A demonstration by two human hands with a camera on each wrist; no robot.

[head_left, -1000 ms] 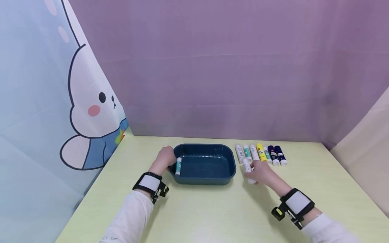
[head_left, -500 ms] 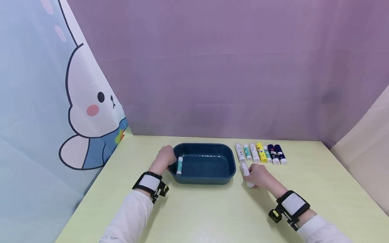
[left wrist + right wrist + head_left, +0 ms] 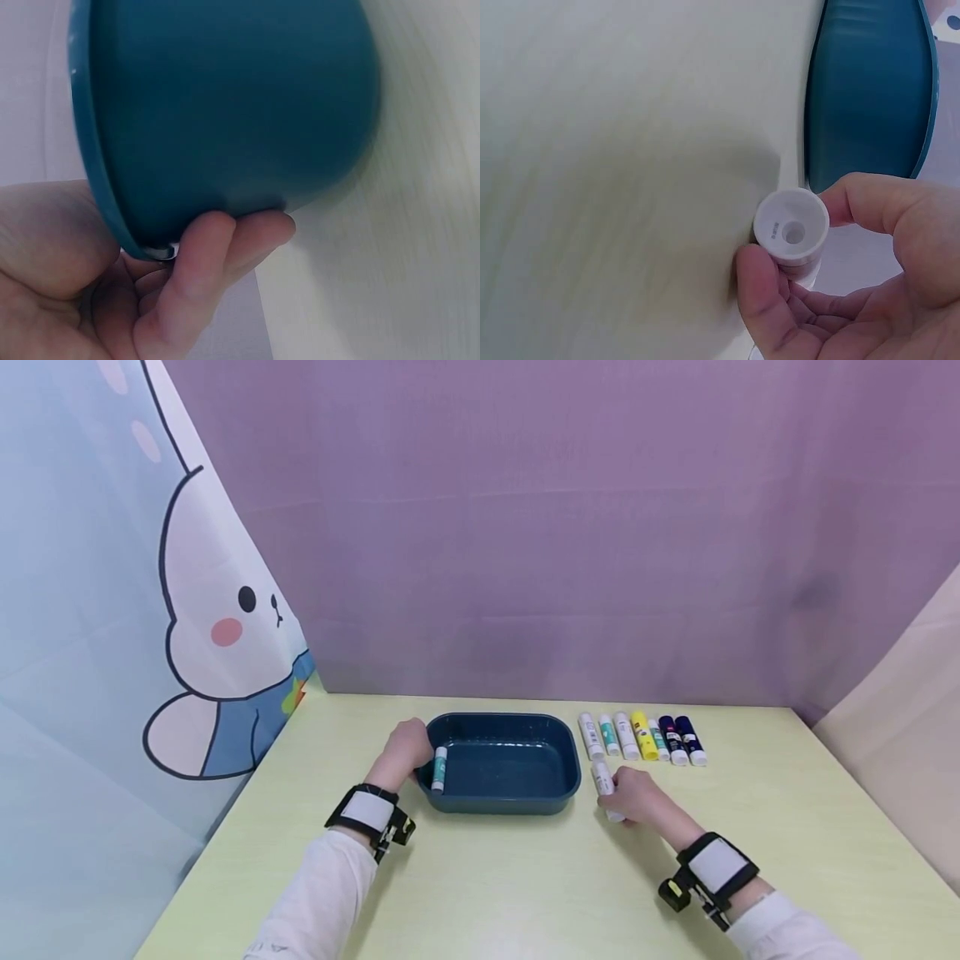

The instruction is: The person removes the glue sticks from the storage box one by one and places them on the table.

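My left hand [image 3: 408, 746] grips the left rim of a dark blue plastic basin [image 3: 498, 805]. In the left wrist view its fingers [image 3: 196, 259] curl against the outer wall, with the thumb side at the rim. A teal-and-white glue stick [image 3: 439, 769] leans inside the basin at the left end. Right of the basin, my right hand [image 3: 636, 795] pinches a white glue stick [image 3: 602, 779] between thumb and fingers. The right wrist view shows its round hollow end [image 3: 791, 225] facing the camera, low over the table. Its far end points at the row behind.
Several glue sticks lie side by side behind the right hand: a white one [image 3: 591, 736] at the left, a yellow one [image 3: 644, 735] mid-row, and a dark blue one [image 3: 691, 741] at the right end. A purple curtain [image 3: 555, 543] hangs behind the pale table [image 3: 480, 885].
My right hand has brought the white glue stick slightly left and toward me, below the row's left end. The left hand stays on the basin's rim.
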